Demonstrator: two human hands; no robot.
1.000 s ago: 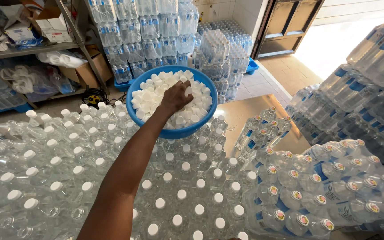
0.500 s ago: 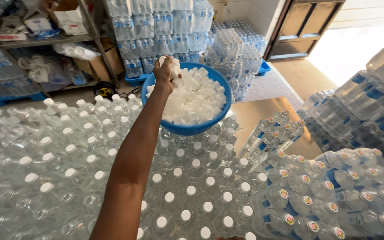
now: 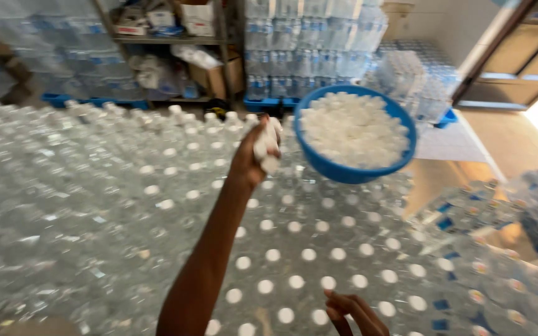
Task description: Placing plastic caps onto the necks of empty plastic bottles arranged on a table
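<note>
Your left hand (image 3: pixel 253 155) is raised at the end of your outstretched arm, fingers curled tight around a clutch of small white caps (image 3: pixel 268 148); a few of them bulge out between your fingers on the side nearest the bowl. The hand hangs above the far rows of bottles, just beside the blue bowl (image 3: pixel 356 168) but not touching it.

The bowl is round, smooth plastic with a thick rim, and it sits on top of the bottle field, tilted a little toward you. It is heaped with more white caps (image 3: pixel 353 127), small, matte, disc-shaped pieces piled loosely.

Below your arm spreads a dense field of clear plastic bottles (image 3: pixel 294 255) standing upright, packed shoulder to shoulder. Those near you wear white round caps that read as neat dots in rows. The ones off to your left are smeared by motion blur, so you cannot tell whether each of those is capped.

Your right hand (image 3: pixel 353 314) shows only at the bottom edge, fingers partly bent just over the capped bottles; whether it grips anything you cannot tell, since most of it is cut off.

Behind, shrink-wrapped packs of bottles (image 3: pixel 312 43) are stacked high beside a metal shelf (image 3: pixel 169 40) holding cardboard boxes.
</note>
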